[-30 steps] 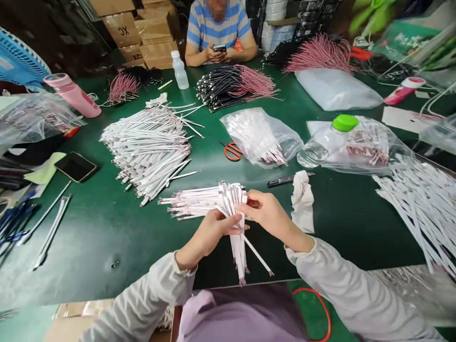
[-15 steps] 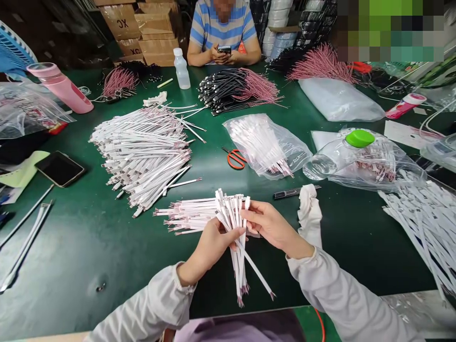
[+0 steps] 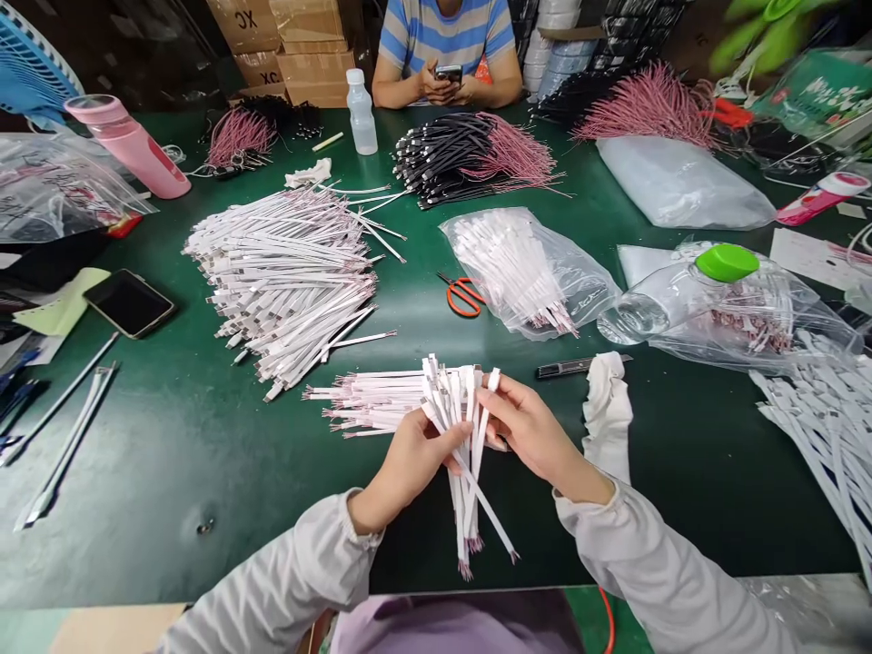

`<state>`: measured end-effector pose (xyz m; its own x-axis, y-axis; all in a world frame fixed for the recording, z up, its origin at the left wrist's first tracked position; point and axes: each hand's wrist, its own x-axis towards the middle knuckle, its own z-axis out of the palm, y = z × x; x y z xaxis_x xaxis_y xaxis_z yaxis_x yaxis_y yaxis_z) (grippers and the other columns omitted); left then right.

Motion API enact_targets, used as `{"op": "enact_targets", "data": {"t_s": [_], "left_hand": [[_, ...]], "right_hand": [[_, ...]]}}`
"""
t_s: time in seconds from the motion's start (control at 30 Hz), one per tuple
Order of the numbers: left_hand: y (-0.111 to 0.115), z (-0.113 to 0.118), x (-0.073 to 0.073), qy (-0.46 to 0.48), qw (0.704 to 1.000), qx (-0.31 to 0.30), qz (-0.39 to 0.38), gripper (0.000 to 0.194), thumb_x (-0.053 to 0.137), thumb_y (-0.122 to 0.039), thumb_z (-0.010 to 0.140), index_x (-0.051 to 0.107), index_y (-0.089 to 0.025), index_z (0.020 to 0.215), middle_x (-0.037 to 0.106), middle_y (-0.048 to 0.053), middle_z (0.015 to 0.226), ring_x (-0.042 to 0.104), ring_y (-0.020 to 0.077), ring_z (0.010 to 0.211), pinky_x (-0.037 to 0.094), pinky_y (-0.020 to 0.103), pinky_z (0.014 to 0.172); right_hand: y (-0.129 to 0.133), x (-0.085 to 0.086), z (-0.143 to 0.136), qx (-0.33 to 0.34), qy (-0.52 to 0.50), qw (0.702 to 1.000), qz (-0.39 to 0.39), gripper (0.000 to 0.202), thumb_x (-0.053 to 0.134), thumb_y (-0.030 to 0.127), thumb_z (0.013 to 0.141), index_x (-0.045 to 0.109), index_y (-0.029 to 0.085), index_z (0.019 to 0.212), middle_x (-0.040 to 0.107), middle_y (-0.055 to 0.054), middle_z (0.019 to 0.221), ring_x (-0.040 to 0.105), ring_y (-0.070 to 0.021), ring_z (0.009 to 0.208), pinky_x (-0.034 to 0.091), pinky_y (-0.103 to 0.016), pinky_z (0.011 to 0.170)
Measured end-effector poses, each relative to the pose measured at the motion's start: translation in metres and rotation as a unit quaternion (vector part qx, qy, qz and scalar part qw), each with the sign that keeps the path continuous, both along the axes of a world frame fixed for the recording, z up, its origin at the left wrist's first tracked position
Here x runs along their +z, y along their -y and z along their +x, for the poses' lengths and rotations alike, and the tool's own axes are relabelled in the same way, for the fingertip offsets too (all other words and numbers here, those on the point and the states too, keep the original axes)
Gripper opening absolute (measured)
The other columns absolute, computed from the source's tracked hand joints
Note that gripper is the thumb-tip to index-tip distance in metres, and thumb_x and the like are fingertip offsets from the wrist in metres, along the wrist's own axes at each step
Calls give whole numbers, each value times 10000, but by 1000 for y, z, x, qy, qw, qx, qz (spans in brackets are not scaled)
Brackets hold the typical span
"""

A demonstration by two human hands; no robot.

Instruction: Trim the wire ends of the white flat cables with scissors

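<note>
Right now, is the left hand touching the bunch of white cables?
Touching. The head view shows the left hand gripping the bunch of white cables, its thumb lying across their front with no gap.

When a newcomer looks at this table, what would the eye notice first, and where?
Probably the bare left hand and bare right hand, near the front centre, gripping a fan of flat white cables with pinkish wire ends. Beyond them, to the left, spreads a large heap of similar white cables. The bright green plastic cap of a clear bottle also stands out on the right.
</note>
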<state>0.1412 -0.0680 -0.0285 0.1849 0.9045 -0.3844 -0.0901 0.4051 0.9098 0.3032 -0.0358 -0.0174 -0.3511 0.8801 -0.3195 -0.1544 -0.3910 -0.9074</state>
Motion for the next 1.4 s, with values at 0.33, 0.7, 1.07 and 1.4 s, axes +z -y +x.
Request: {"op": "enact_targets", "data": {"t_s": [0.33, 0.7, 1.07, 1.4], "left_hand": [[0, 2, 3, 15, 1000, -1, 0, 389, 794, -485, 683, 677, -130, 789, 651, 28, 691, 553, 123, 493, 483, 238, 420], [0, 2, 10, 64, 997, 7, -30, 438, 744, -539, 721, 640, -117, 781, 639, 36, 666, 655, 163, 598, 451, 193, 406], [2, 3, 11, 52, 999, -6, -15, 413, 720, -519, 739, 610, -121, 758, 622, 23, 618, 623, 130, 508, 374, 168, 350], [2, 1, 12, 48, 998, -28, -25, 359, 706, -464, 753, 608, -120, 730, 616, 13, 599, 604, 110, 486, 353, 159, 356]], "right_hand": [[1, 0, 5, 67, 14, 998, 9, 302, 732, 456, 799, 655, 180, 896, 514, 37, 649, 407, -67, 482, 301, -239, 465], [8, 5, 3, -44, 61, 996, 50, 352, 568, 558, 898, 540, 208, 875, 393, 81, 562, 336, -68, 441, 310, -220, 429], [9, 15, 3, 12, 211, 968, 136, 217, 618, 373, 841, 674, 166, 804, 520, 28, 637, 362, -90, 555, 303, -251, 538], [8, 22, 5, 32, 336, 911, 239, 189, 539, 292, 812, 590, 172, 675, 334, 64, 559, 297, -87, 534, 258, -244, 521]]}}
